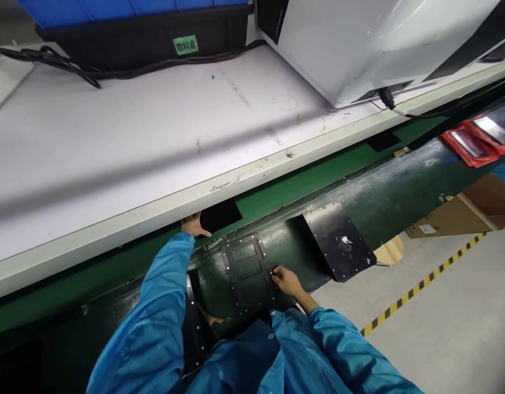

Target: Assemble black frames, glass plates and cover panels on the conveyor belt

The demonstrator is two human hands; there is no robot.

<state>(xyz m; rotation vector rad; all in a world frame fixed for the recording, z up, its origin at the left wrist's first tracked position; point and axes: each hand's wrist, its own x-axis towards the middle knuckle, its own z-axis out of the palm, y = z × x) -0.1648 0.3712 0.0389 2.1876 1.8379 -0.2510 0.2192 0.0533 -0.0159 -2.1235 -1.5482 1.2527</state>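
My left hand (pixel 196 225) reaches under the front edge of the white shelf, its thumb stretched out and its other fingers partly hidden by the edge. Right beside it, a black sheet (pixel 222 215) lies on the green strip below the shelf. A flat black frame plate (pixel 249 268) with rectangular cut-outs and light dots round its border lies on the dark green bench in front of me. At its right edge my right hand (pixel 287 280) is closed in a pinch; a small dark bit shows at the fingertips, too small to name.
A black panel with light dots (pixel 340 241) lies to the right, partly past the bench edge; another dark panel (pixel 193 328) is at my left. Farther right are red-framed pieces (pixel 478 139) and a cardboard box (pixel 453 216). Above, the shelf (pixel 154 131) holds a black bin (pixel 145 46) and a white machine (pixel 338 49).
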